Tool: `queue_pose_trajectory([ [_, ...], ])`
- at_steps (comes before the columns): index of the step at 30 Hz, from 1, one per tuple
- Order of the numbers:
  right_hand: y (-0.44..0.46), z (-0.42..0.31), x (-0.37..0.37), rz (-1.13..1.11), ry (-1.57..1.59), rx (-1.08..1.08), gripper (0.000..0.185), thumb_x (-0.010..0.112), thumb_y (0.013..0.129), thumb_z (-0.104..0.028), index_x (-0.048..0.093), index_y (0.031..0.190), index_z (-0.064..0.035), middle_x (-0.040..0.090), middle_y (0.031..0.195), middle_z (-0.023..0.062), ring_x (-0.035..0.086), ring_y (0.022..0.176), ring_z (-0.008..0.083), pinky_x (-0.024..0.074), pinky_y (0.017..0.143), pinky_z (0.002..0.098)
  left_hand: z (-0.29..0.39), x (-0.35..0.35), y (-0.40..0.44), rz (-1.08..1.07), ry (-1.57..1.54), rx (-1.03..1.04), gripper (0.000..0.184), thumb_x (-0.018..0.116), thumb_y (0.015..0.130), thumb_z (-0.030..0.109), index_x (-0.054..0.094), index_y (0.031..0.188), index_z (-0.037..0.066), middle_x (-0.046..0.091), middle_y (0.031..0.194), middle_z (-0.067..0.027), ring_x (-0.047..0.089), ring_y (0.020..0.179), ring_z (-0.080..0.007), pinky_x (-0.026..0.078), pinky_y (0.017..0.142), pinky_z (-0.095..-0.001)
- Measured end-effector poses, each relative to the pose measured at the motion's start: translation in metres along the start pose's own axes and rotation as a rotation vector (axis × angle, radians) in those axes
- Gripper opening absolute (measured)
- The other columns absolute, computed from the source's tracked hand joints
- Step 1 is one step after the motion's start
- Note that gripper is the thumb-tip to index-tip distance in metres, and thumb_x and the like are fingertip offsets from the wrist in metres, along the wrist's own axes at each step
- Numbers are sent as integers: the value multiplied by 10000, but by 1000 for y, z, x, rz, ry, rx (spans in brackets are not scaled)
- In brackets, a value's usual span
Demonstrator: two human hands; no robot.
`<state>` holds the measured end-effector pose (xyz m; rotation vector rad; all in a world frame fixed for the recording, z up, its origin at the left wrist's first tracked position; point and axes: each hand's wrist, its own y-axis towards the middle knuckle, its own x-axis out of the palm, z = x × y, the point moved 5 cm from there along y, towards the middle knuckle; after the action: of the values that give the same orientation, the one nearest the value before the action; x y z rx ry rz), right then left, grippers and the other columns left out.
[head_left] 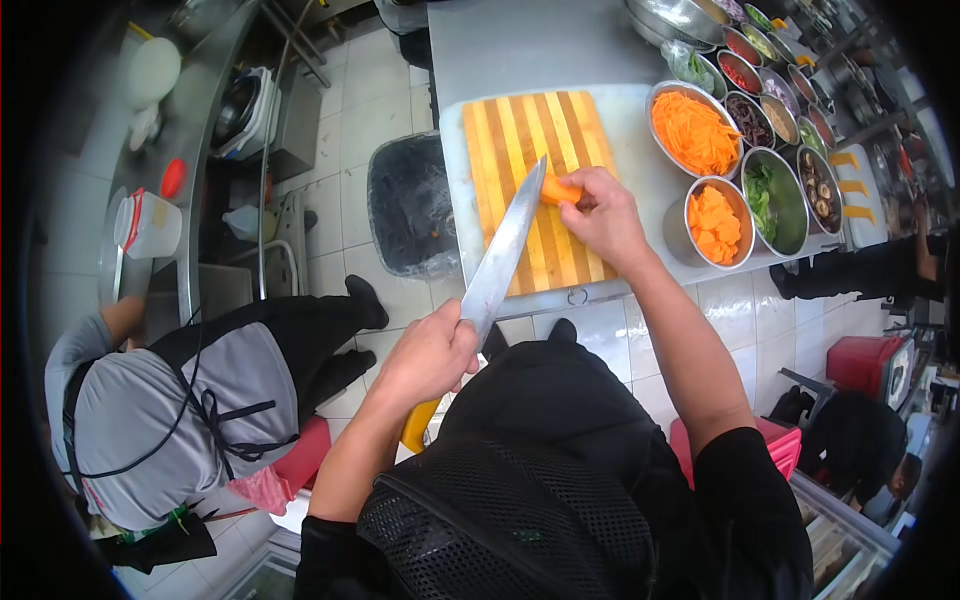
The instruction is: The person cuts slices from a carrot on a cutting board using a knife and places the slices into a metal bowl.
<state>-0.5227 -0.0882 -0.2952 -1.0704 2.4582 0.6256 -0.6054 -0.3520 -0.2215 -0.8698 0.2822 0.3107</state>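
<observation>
My left hand (428, 352) is closed around the handle of a large chef's knife (508, 245). Its blade slants up and to the right over a striped wooden cutting board (490, 130), and the tip reaches beside a piece of carrot (556, 190). That carrot is pinched between the fingers and thumb of my right hand (605, 218), just above the board. Blade and carrot look very close; whether they touch I cannot tell. To the right stand a metal bowl of shredded carrot (692, 130) and a metal pot of sliced carrot (714, 222).
A pot of green leaves (762, 205) and several small bowls of ingredients line the right side. A lined black bin (410, 205) stands left of the table (500, 50). One person in grey (160, 400) works at the left counter; others are at the right.
</observation>
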Motion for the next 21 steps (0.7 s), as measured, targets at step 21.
queue_pose_trajectory([
  [21, -1, 4, 0, -30, -20, 6, 278, 757, 865, 5, 708, 1139, -8, 692, 1152, 115, 739, 935, 207, 633, 820, 296, -8, 9, 8, -1, 9, -5, 356, 393, 1026, 224, 553, 1110, -82, 688, 760, -143, 653, 543, -239, 560, 616, -406],
])
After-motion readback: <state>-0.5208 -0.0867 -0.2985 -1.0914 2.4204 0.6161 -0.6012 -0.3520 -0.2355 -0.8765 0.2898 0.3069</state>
